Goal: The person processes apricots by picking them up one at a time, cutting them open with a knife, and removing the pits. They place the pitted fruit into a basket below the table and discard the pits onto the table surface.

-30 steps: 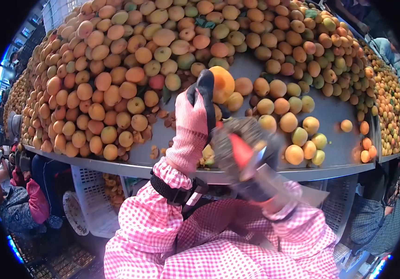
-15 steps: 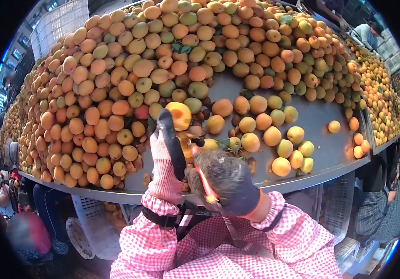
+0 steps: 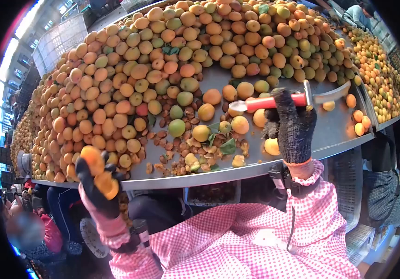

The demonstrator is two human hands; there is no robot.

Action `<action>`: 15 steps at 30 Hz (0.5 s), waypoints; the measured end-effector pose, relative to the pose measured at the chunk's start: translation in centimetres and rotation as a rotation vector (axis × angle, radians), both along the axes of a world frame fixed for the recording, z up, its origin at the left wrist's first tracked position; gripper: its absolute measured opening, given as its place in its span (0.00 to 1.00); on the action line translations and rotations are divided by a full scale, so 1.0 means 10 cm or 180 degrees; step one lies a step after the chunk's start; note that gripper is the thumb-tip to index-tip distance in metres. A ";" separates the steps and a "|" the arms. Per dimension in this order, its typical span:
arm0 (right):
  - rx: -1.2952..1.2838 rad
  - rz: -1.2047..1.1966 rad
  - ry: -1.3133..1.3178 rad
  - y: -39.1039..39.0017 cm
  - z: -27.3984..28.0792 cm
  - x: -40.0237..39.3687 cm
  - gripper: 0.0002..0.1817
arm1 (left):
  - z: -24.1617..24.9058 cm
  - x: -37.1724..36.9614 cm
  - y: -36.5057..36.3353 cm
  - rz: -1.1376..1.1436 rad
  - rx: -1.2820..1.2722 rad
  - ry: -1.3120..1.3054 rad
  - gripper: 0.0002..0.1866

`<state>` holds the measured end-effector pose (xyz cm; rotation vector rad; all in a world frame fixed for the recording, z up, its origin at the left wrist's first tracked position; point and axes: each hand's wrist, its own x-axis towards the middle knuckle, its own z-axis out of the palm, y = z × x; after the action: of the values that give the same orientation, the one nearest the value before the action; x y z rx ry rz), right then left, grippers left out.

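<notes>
Apricot pieces (image 3: 106, 186): held by us near the front rim of the table (image 3: 195, 180), leftward.
Left hand (image 3: 98, 195): gloved, our fingers curled around the pieces.
Right hand (image 3: 294, 129): closed; we grip the red-handled knife (image 3: 260, 104) above the table, blade (image 3: 331, 96) pointing right.
Tabletop: pits (image 3: 168, 155) lie before us, whole apricots (image 3: 125, 90) heaped beyond.

Matt knit against bright metal on my monitor.
I see a rough knitted right glove (image 3: 295, 132), a smoother coated left glove (image 3: 101, 201), a glossy handle (image 3: 261, 104), a shiny metal blade (image 3: 332, 96), a dull metal table (image 3: 325, 129), smooth fruit (image 3: 139, 71), cloth sleeves (image 3: 318, 197) and a plastic crate (image 3: 63, 39).
</notes>
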<state>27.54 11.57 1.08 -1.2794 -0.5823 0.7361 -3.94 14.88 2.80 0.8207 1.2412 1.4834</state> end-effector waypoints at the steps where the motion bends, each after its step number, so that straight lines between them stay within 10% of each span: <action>1: 0.0075 -0.0053 0.0103 -0.05 0.02 0.01 0.13 | 0.03 -0.25 -0.13 0.0072 0.0050 0.0334 0.21; 3: 0.0211 -0.0082 0.0152 -0.13 -0.04 0.05 0.13 | -0.40 -1.49 -0.29 -0.0039 0.0486 0.3034 0.32; 5: 0.0295 -0.0025 0.0056 -0.21 -0.13 0.09 0.12 | -0.57 -2.06 -0.19 -0.0016 -0.0889 0.2607 0.38; 6: 0.0369 -0.0052 -0.0038 -0.22 -0.19 0.11 0.12 | -0.54 -1.77 -0.32 0.0496 -0.0453 0.4893 0.41; 7: 0.0391 -0.0092 -0.0025 -0.22 -0.30 0.15 0.12 | -0.43 -1.47 -0.34 0.0532 0.0026 0.5216 0.38; 12: 0.0622 -0.0191 -0.2090 -0.20 -0.51 0.31 0.11 | -0.24 0.49 0.28 -0.1290 0.0404 0.2760 0.21; 15: 0.0130 -0.0303 -0.3203 -0.21 -0.46 0.37 0.10 | -0.65 1.53 0.73 -0.0975 0.1220 0.6421 0.34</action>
<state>31.29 9.47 -3.47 -1.5871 -1.3152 -0.0598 11.36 22.16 -3.72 2.8926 1.8698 0.1600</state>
